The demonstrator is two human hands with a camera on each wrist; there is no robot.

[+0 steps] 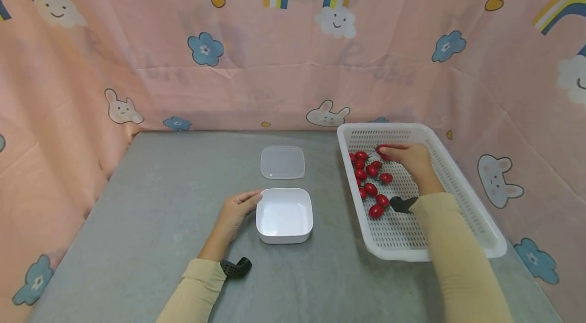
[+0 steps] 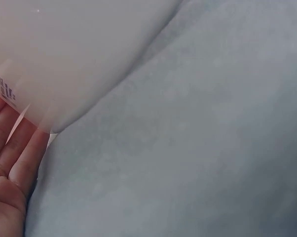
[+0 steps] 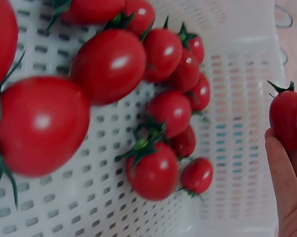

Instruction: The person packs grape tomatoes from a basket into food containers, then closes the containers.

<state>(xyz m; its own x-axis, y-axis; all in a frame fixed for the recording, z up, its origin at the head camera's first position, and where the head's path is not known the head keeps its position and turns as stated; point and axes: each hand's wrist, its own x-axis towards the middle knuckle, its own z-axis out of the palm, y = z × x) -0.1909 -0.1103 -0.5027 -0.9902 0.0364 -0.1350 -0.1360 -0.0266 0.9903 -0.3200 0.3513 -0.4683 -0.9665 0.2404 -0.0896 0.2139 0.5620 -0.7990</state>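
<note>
In the head view my right hand [image 1: 414, 160] is over the far part of a white perforated basket [image 1: 471, 216], pinching a red cherry tomato [image 3: 287, 118] with a green stem, seen best in the right wrist view. Several more cherry tomatoes [image 1: 372, 171] lie along the basket's left side. My left hand [image 1: 235, 213] touches the upper left corner of a small white square box [image 1: 285, 216]; the box has no lid on, and its inside shows bare. From the left wrist, extended fingers [image 2: 25, 158] lie against the box's side, their tips partly hidden by it.
A translucent lid [image 1: 282, 163] lies flat on the grey table [image 1: 160, 211] just beyond the box. The basket's raised walls stand to the right. A pink patterned curtain [image 1: 256, 89] closes off the back and sides.
</note>
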